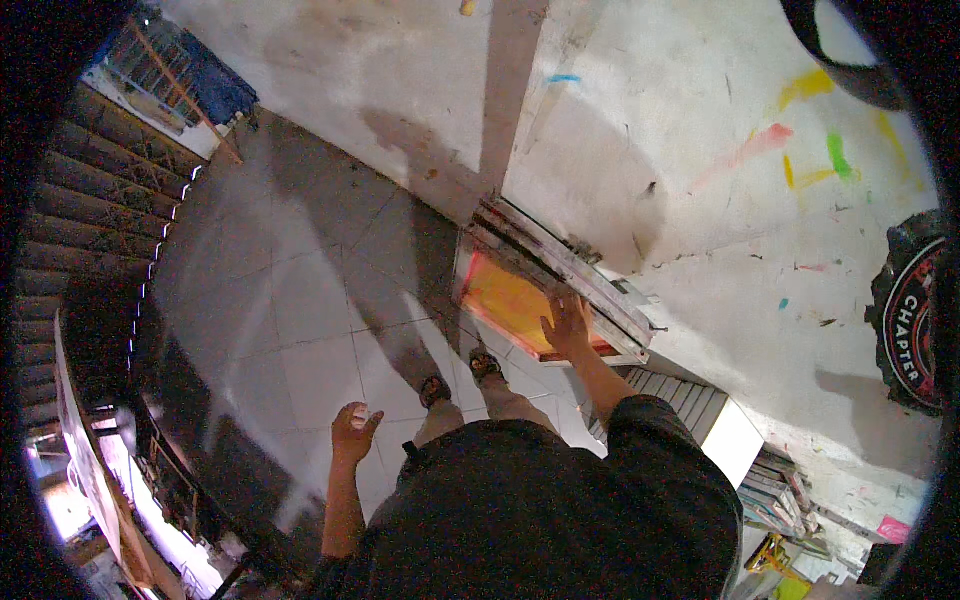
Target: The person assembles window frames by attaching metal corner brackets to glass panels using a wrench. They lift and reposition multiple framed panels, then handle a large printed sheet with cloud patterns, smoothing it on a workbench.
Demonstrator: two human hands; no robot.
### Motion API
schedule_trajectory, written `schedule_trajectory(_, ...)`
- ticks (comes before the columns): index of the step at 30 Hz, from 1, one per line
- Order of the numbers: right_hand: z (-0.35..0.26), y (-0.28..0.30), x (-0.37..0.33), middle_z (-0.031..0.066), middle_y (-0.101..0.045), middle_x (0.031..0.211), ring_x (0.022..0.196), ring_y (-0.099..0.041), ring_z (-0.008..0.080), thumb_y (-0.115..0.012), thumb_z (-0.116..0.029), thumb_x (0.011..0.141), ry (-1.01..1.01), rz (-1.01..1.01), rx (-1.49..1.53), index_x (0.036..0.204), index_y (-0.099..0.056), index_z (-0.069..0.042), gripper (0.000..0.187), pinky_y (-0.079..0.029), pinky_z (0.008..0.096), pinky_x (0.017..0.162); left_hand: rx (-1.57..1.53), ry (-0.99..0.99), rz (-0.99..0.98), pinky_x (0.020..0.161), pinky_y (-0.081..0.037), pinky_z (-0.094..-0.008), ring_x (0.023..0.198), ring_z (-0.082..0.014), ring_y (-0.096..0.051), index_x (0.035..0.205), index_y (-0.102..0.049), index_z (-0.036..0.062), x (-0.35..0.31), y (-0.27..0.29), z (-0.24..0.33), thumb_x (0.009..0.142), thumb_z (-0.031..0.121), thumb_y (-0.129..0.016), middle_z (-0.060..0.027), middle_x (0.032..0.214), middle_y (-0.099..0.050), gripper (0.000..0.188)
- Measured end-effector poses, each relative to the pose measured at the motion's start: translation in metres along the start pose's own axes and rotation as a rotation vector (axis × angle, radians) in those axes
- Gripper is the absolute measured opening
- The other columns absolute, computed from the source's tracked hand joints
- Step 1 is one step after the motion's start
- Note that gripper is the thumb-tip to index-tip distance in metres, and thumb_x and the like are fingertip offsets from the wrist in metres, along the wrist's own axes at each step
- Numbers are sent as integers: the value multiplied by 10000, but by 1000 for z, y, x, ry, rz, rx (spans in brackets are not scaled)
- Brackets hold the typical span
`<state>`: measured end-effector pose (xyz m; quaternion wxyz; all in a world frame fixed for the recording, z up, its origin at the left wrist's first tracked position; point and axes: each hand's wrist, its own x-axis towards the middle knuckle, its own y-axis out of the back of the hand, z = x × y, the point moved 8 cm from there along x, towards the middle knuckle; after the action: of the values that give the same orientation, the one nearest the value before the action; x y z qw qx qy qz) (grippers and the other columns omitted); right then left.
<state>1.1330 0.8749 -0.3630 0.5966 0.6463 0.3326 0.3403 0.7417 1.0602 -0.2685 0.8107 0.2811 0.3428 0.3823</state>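
My right hand (569, 323) reaches out to a framed screen (505, 295) with a yellow-orange middle and a pinkish-red border. Its fingers are spread over the upper edge of that screen. Behind it more pale frames (570, 250) lean in a stack against the wall. Low on the left, away from the frames, my left hand (350, 440) is closed around a small white, crumpled-looking thing (361, 412). Most of that thing is hidden by the fingers, so its kind does not show.
Further frames (677, 398) stand in a row beside my right arm. The paint-marked wall (700, 120) bears a round black sign (915, 310). Across the grey tiled floor (300, 370) are a ribbed shutter (90, 220) and a tilted board (85, 450). A pile of items (780, 500) lies lower right.
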Motion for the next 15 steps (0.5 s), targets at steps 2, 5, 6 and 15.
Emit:
schedule_trajectory(2, -7, 19, 3, 150, -352, 1273, 1128, -382, 325, -538, -297, 774, 54, 91, 116, 1262, -374, -124, 543, -324, 449, 939, -48, 132, -11, 636, -474, -309, 732, -209, -575, 925, -557, 33, 2, -8, -12, 692, 258, -711, -109, 905, -591, 359)
schedule_trajectory(5, -18, 27, -3, 162, -395, 1238, 1107, -405, 338, -560, -256, 761, 150, 196, 253, 1194, -438, -90, 480, -340, 436, 929, -51, 354, -61, 634, -478, -314, 731, -192, -586, 922, -567, 47, -14, -26, -67, 693, 252, -709, -101, 926, -605, 339)
schedule_trajectory(6, -26, 26, -4, 169, -417, 1221, 1097, -417, 345, -570, -242, 754, 214, 221, 304, 1167, -462, -75, 458, -347, 433, 923, -57, 452, -67, 633, -479, -316, 732, -186, -591, 923, -571, 53, -32, -36, -102, 692, 250, -709, -95, 936, -611, 334)
schedule_trajectory(15, -133, 3, 7, 104, -581, 897, 797, -569, 261, -616, -160, 723, 593, -187, 633, 1005, -533, -30, 321, -480, 350, 698, 539, 693, -464, 797, -428, -348, 950, -145, -550, 1113, -488, 349, -275, -141, -242, 798, 190, -474, 5, 1114, -552, 353)
